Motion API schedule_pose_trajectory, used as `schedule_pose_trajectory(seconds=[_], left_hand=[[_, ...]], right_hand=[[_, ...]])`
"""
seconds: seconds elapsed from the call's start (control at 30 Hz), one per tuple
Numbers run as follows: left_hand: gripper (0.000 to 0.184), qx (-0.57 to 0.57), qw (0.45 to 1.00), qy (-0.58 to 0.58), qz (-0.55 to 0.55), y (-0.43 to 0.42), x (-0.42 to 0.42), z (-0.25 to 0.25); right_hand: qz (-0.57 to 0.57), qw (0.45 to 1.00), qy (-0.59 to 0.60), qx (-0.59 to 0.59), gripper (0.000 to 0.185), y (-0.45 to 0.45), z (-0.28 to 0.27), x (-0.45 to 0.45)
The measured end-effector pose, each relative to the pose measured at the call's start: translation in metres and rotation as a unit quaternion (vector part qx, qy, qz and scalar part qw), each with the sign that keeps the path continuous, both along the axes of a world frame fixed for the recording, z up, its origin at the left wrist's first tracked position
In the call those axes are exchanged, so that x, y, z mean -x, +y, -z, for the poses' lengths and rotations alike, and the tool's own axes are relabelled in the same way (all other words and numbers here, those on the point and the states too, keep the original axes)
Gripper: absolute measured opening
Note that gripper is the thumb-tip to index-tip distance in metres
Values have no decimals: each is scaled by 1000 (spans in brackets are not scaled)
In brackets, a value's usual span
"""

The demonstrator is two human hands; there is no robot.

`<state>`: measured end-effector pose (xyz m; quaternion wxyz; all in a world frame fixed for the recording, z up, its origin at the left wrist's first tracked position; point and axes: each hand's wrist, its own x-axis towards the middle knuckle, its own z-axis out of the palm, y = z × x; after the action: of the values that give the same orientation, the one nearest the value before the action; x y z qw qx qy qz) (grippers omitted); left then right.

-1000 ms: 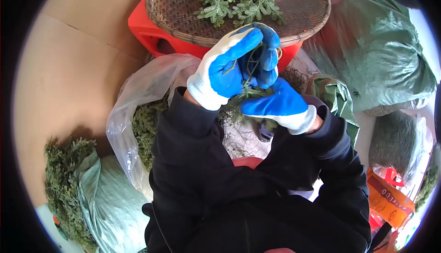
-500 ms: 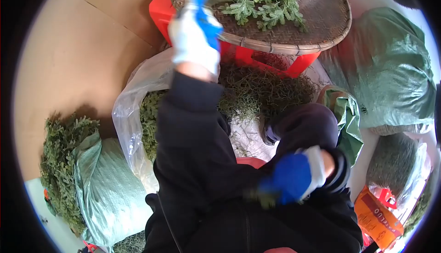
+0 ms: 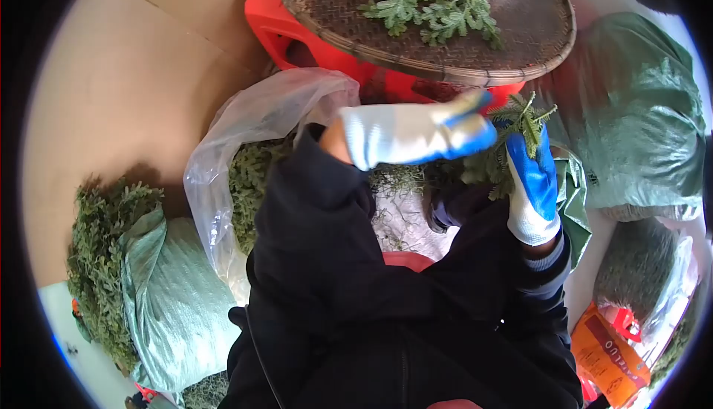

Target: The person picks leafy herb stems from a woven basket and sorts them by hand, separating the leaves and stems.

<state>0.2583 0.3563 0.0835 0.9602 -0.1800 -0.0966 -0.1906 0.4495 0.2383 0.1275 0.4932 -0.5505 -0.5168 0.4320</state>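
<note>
From far away I watched through the head camera; the person's right hand (image 3: 533, 186), in a blue and white knit glove, was closed around a bunch of feathery green sprigs (image 3: 501, 165); the bunch was in front of the person, toward the right, and its tips stuck up past the fingers; the left hand (image 3: 423, 135), in a matching glove, reached across with its fingers toward the bunch; it was blurry, so I could not tell if it pinched anything or touched the leaves.

Past the hands I saw a round brown woven tray (image 3: 327, 9) on a red plastic stool (image 3: 271, 19); a pile of pale green leafy sprigs (image 3: 438, 0) lay on the tray; by the left arm stood a see-through plastic bag (image 3: 210, 186) with dark green leaves (image 3: 255, 186) inside; a big shiny green sack (image 3: 642, 112) sat at the right.
</note>
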Motion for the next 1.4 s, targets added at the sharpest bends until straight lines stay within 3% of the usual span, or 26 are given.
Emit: schedule_pose_trajectory(seconds=[0.03, 0.07, 0.1, 0.2, 0.27, 0.3, 0.33, 0.37, 0.4, 0.47, 0.5, 0.57, 0.6, 0.67, 0.77, 0.8, 0.9, 0.93, 0.97, 1.0, 1.07, 1.13, 1.23, 1.3, 1.37, 1.4], left_hand=[[45, -232, 971, 35, -41, -7, 1, -17], [44, -621, 765, 96, -141, -26, -1, -53], [42, -882, 401, 136, -208, -36, -2, -71], [35, -895, 298, 65, -325, -29, 9, -44], [34, -731, 615, 188, -229, -29, 12, -46], [35, -577, 758, 228, -199, -28, 12, -43], [36, -396, 867, 258, -161, -27, 14, -38], [36, -195, 934, 276, -117, -26, 16, -32], [37, 14, 957, 280, -68, -25, 18, -24], [41, 250, 948, 197, -26, -21, 25, 6], [42, 348, 925, 153, 14, -20, 28, 14], [47, 316, 936, 151, -35, -15, 23, 28], [49, 301, 940, 150, -60, -14, 19, 31], [54, 267, 946, 149, -110, -11, 14, 35], [50, 507, 849, 143, 31, -26, 20, -30], [47, 476, 868, 132, 43, -25, 16, -27], [43, 660, 742, 99, 65, -28, 13, -23], [42, 842, 523, 47, 119, -29, 7, -32], [38, 956, 261, -3, 138, -29, 6, -44], [34, 980, 0, -96, 172, -30, 5, -64], [32, 952, -234, -137, 140, -30, 4, -62], [35, 923, -332, -176, 89, -31, 2, -66], [44, 873, -401, -172, 219, -30, 3, -55], [50, 831, -449, -201, 258, -32, 4, -56], [50, 861, -408, -207, 223, -39, 1, -88], [51, 852, -423, -233, 203, -41, -1, -84]], right_hand=[[-25, 995, -89, -35, 32, -1, 5, -3], [-42, 980, -180, -76, 31, -1, 9, -6], [-52, 956, -263, -119, 31, -1, 14, -9], [-53, 940, -306, -139, 33, -6, 17, -12], [-42, 949, -267, -160, 33, -10, 21, -11], [-35, 962, -224, -153, 32, -11, 23, -11], [-26, 972, -180, -148, 32, -12, 25, -10], [-16, 984, -127, -123, 31, -13, 29, -11], [-26, 993, -50, -102, 31, -12, 27, -9], [-55, 988, 128, -60, 31, -9, 15, -2], [-36, 992, 115, -48, 32, -8, 10, -1], [1, 996, 88, -22, 35, -5, -2, 0], [-23, 975, -158, -156, 37, -8, 5, -8], [-51, 870, -398, -285, 42, -8, 10, -14], [-57, 848, -426, -311, 47, -6, 20, -23], [-53, 836, -438, -325, 47, -5, 29, -29], [-44, 854, -418, -306, 48, -8, 32, -25], [-42, 864, -415, -282, 48, -9, 24, -20], [-40, 873, -412, -257, 48, -10, 17, -15], [-40, 877, -422, -225, 48, -11, 9, -12], [-49, 881, -426, -200, 54, -16, 6, -16], [-39, 877, -438, -194, 55, -17, 8, -18], [-35, 909, -373, -184, 51, -15, 23, -24], [-29, 891, -399, -215, 49, -15, 22, -22], [-23, 872, -423, -246, 47, -14, 21, -19], [-22, 862, -434, -262, 47, -14, 21, -18]])
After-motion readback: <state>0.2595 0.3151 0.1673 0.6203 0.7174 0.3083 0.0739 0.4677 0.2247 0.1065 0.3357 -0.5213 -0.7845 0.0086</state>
